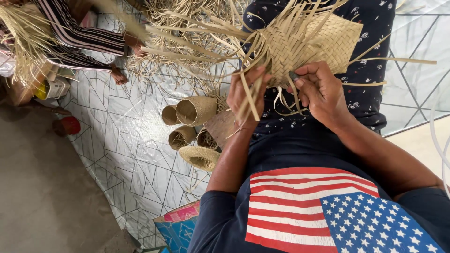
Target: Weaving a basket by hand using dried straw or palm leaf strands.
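1. The left hand (246, 96) has its fingers closed around a bundle of loose straw strips (248, 100) hanging just below the woven mat (309, 44).
2. The right hand (318, 91) pinches the mat's lower edge, fingertips together on one strip.
3. Judgement: keep the strips taut under the left fingers while the right fingers tuck each one flat and snug.
4. Finished small baskets (194, 110) lie on the floor beyond the left fingers.

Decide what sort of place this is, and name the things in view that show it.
Probably a home or small weaving workshop, worked on the floor. A half-woven straw mat is held in both hands, finished woven baskets lie on a patterned floor sheet, and loose straw strips are piled nearby.
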